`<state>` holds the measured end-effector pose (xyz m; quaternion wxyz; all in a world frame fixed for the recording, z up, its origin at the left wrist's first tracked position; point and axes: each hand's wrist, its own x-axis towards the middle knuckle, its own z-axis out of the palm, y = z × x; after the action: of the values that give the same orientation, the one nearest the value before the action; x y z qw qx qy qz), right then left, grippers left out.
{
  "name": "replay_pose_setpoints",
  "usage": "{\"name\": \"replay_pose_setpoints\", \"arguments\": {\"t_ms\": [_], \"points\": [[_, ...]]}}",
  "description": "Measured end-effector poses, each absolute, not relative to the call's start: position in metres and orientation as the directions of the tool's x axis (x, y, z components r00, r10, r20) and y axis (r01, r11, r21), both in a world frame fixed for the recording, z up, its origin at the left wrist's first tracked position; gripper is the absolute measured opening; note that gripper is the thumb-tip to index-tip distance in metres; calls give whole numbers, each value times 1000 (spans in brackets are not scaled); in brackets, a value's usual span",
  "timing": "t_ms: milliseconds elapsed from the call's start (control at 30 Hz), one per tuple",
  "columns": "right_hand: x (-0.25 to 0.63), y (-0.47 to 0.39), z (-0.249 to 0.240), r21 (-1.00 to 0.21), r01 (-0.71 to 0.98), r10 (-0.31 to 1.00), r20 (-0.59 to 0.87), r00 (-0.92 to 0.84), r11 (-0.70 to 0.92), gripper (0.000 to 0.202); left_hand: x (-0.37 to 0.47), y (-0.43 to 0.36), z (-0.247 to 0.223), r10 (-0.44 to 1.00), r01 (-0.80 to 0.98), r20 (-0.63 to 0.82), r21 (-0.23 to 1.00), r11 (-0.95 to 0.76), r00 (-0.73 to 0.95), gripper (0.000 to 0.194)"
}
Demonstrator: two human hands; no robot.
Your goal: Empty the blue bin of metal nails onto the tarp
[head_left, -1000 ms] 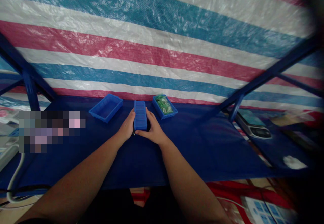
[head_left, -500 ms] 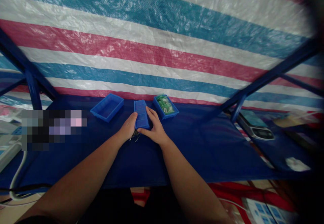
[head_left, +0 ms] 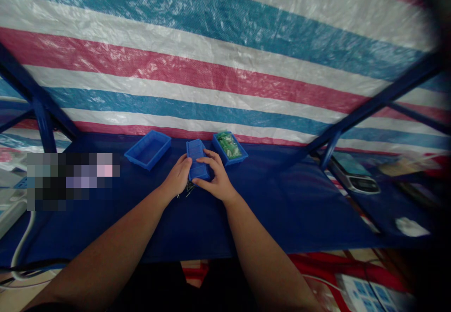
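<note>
From my feed, a wide table draped in dark blue cloth [head_left: 282,218] stands before a striped red, white and blue plastic tarpaulin [head_left: 225,67], and along the table's far edge I see an empty blue plastic tray [head_left: 147,149] toward the left and a blue plastic tray filled with green packets [head_left: 229,147] toward the right. Between them lies a narrow blue plastic tray upside down [head_left: 196,159], with my left hand [head_left: 179,178] curled against its left side and my right hand [head_left: 214,178] gripping its near right end, fingers laid over the top. Small thin dark metal pieces [head_left: 187,190] lie on the cloth just beneath my left hand.
</note>
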<state>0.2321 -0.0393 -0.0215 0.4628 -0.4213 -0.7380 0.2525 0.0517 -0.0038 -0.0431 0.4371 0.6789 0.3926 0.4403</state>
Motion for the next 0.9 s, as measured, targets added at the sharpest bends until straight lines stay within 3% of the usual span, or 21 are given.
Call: {"name": "replay_pose_setpoints", "arguments": {"t_ms": [900], "points": [[246,-43,-13,-651,508,823,490,-286,564,62,50,-2,-44,865,372,360,794,-481,350,56]]}}
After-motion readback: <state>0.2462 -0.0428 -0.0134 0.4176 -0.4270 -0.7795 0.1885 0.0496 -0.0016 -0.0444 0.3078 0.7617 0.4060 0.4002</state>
